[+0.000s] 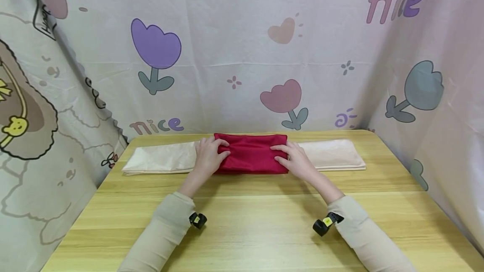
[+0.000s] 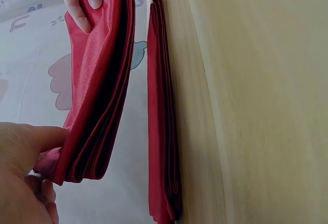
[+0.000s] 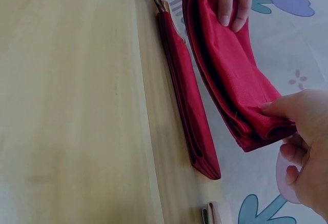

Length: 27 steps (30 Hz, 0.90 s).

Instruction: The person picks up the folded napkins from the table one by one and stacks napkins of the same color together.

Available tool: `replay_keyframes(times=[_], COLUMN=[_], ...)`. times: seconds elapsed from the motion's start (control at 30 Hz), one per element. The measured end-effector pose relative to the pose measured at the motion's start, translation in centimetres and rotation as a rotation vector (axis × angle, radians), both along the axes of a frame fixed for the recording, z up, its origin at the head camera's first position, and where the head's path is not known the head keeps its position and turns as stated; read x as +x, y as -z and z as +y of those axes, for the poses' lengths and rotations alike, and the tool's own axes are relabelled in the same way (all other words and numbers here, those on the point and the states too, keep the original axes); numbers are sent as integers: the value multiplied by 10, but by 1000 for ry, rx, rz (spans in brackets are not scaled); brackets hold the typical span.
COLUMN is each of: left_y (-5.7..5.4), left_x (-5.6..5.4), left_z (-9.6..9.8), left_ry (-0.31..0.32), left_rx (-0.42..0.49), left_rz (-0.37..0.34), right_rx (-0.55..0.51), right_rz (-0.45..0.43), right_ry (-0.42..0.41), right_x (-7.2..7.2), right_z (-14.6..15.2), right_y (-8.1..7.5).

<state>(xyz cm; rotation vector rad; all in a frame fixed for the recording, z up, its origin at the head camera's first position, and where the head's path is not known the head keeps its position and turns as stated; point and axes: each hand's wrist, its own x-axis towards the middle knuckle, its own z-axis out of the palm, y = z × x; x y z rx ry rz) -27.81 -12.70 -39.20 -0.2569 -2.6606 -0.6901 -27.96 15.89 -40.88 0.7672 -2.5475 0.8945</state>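
Note:
A folded red satin-like cloth (image 1: 251,148) is held up by its two short ends. My left hand (image 1: 207,154) pinches the left end, thumb on top and fingers beneath. At the opposite end my right hand (image 1: 296,160) grips it the same way. Several layers show along its edge in the left wrist view. Below it, a second folded red cloth (image 3: 189,101) lies on the table, with a gap between the two in both wrist views. From the head view the held cloth hides most of the lower one.
Folded cream cloths lie on either side of the red ones, one at the left (image 1: 160,158) and one at the right (image 1: 332,154). All are in a row along the back of the wooden table (image 1: 257,221). A printed curtain (image 1: 227,45) hangs right behind it.

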Motion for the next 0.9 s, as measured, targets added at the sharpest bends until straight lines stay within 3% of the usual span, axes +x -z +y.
replay_keyframes(times=[0.37, 0.9], left_y=[4, 17], left_x=[-8, -19], left_z=[-1, -1], left_ry=[-16, -26], left_rx=[-12, 14], left_rz=[-30, -22], right_rx=[51, 34], right_rz=[-116, -111], right_ry=[40, 73], right_x=[-10, -24], right_z=[-3, -7], right_y=[1, 19])
